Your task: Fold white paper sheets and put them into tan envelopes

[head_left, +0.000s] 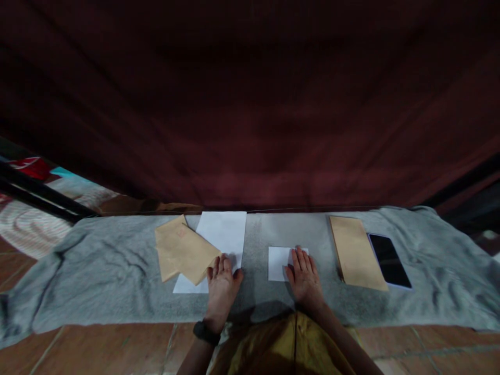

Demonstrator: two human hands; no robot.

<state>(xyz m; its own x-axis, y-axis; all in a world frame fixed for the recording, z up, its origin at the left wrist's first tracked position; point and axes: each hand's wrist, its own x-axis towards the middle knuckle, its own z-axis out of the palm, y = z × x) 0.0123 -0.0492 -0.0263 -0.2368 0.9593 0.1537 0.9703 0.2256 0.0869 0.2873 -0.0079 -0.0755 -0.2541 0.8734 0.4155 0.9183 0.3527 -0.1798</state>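
Note:
My left hand [224,281] lies flat, palm down, its fingertips at the corner of a brown envelope and over the white paper sheet [226,229]. Two or more brown envelopes [191,252] overlap on that sheet, fanned to the left. A small white rectangle of paper [278,264], perhaps folded, rests on the grey cloth. Across its right part is my right hand [303,273], palm down with fingers stretched out. Both hands are open and grip nothing. What lies under the palms is hidden.
A stack of brown envelopes [357,252] lies to the right, with a dark-screened phone [389,260] beside it. Grey cloth [113,271] covers the long narrow surface. A dark red curtain [273,130] hangs behind its far edge. Tiled floor [128,346] shows in front.

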